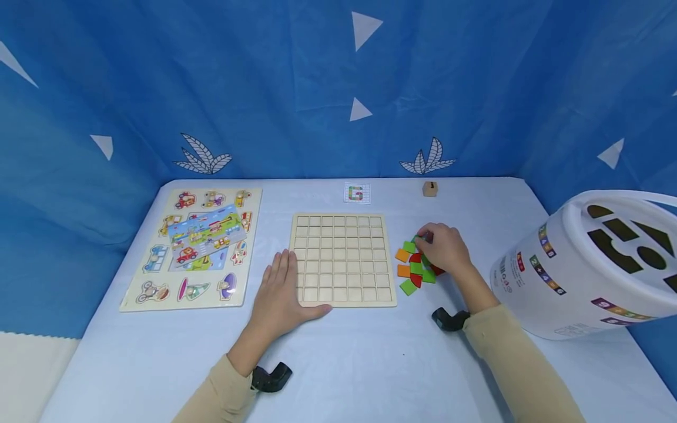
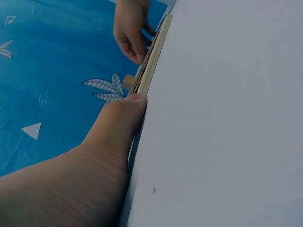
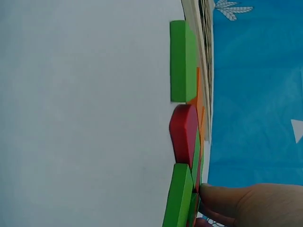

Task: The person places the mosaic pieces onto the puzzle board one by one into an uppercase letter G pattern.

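Note:
A wooden grid board (image 1: 342,261) with square recesses lies in the middle of the table. My left hand (image 1: 279,296) rests at its lower left corner: straight fingers lie along the left edge and the thumb reaches along the near edge. To the right of the board is a loose pile of flat green, orange and red pieces (image 1: 403,271). My right hand (image 1: 446,247) is at the pile's far side, fingers bent down among the pieces; whether they pinch one is hidden. In the right wrist view, a green piece (image 3: 178,61) and a red rounded piece (image 3: 182,132) show close up.
A picture card with a coloured G (image 1: 357,192) and a small wooden block (image 1: 430,188) lie behind the board. On the left is a knobbed picture puzzle (image 1: 134,285) with printed cards (image 1: 211,232) on it. A white bucket (image 1: 555,282) with a shape-cut lid stands at the right.

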Action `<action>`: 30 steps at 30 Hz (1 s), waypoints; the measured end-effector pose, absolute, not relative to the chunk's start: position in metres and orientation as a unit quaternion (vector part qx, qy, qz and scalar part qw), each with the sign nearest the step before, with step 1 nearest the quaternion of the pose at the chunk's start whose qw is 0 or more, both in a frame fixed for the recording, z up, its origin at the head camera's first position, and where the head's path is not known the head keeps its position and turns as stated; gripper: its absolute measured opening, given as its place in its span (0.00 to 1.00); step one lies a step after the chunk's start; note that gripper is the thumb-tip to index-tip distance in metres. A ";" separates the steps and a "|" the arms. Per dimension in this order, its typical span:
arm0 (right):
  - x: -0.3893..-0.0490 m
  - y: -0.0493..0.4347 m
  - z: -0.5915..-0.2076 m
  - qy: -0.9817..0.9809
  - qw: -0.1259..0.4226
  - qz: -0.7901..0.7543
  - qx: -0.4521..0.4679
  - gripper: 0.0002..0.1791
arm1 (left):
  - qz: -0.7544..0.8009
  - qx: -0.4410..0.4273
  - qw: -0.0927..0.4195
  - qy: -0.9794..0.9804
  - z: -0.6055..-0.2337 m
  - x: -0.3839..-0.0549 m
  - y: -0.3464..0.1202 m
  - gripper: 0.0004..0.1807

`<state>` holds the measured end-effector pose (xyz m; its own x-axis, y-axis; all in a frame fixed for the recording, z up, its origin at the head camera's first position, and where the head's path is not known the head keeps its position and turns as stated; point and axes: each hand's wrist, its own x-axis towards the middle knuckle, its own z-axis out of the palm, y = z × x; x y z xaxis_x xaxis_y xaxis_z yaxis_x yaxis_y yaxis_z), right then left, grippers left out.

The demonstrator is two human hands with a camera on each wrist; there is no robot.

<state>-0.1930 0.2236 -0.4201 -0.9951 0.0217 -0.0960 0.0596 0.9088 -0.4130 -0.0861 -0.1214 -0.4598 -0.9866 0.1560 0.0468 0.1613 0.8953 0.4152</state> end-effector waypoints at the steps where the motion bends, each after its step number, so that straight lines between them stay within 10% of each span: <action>1: -0.194 0.225 -0.420 0.975 0.048 -0.217 0.020 0.15 | -0.213 -0.082 0.007 -0.973 -0.460 -0.086 -0.121 0.77; 30: -0.206 0.226 -0.418 0.958 0.080 -0.274 -0.009 0.13 | -0.221 -0.071 0.009 -0.973 -0.461 -0.086 -0.119 0.76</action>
